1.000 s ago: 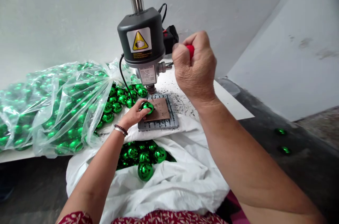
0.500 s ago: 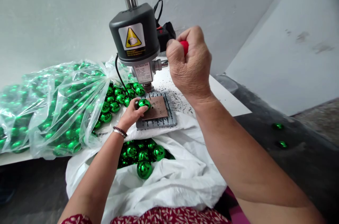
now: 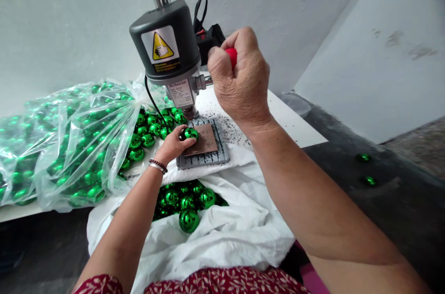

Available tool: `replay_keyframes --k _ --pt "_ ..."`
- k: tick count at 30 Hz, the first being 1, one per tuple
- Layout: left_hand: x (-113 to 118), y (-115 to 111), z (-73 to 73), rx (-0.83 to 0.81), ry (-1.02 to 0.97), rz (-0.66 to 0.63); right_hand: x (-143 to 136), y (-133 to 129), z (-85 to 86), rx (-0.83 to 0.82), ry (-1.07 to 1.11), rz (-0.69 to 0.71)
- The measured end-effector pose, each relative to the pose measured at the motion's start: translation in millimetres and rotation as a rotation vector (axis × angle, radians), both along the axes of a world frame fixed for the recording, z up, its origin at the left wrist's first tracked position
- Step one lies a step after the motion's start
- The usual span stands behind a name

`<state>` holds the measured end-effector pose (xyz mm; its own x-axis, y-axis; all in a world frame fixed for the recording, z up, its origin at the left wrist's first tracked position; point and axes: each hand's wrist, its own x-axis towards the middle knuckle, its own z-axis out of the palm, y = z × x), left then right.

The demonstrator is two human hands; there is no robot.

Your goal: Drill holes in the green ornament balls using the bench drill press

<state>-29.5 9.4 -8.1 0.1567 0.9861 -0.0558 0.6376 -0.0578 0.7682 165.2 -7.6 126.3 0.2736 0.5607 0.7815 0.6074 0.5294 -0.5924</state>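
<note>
A shiny green ball [image 3: 191,133] is held in my left hand [image 3: 174,145], on a brown board [image 3: 207,141] that lies on the grey slotted base [image 3: 222,154] of a bench drill. Above it hangs the drill's black motor housing [image 3: 187,20], with the chuck [image 3: 190,112] just over the ball; I cannot make out the bit. My right hand [image 3: 241,78] is wrapped round the red knob [image 3: 232,56] of the drill's feed handle. More green balls [image 3: 187,202] lie in a white cloth sack [image 3: 222,247] at my lap.
A clear plastic bag [image 3: 69,145] full of green balls stands on the left of the white table [image 3: 285,120]. Loose green balls [image 3: 142,134] spill from its mouth. Dark shavings are scattered around the base. Two green balls [image 3: 370,181] lie on the dark floor at right.
The view has shifted slightly, so the drill appears farther left. My left hand and its ball sit a little nearer below the chuck. My right hand keeps its grip on the knob.
</note>
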Motion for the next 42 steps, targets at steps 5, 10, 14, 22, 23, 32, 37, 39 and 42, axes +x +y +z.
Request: replay_keyframes --k 5,10,14,22,23,32,37,39,42 --pt "8 -1 12.2 0.022 0.164 -0.005 0 0 -0.7 0.001 0.002 0.008" --pt "16 5 14.2 0.065 0.170 -0.085 0 -1 0.5 -0.017 -0.006 0.028" --pt "21 7 12.9 0.014 0.078 -0.077 1 0 0.9 -0.007 0.003 0.037" --pt "22 2 3.1 -0.049 -0.100 -0.023 0 -9 -7.7 0.032 0.006 -0.008" --pt "22 3 1.4 -0.053 -0.108 -0.022 -1 -11 -9.4 0.023 0.006 -0.023" --pt "18 6 -11.9 -0.059 -0.166 -0.041 -4 -16 -18.5 0.024 0.021 -0.101" --pt "17 6 -14.3 0.009 -0.133 -0.051 -5 -18 -26.9 0.045 0.028 -0.092" --pt "17 7 -15.4 0.037 -0.129 -0.067 -6 -19 -31.7 0.069 0.040 -0.084" --pt "17 7 -16.7 0.058 -0.115 -0.094 -8 -20 -39.0 0.118 0.061 -0.093"
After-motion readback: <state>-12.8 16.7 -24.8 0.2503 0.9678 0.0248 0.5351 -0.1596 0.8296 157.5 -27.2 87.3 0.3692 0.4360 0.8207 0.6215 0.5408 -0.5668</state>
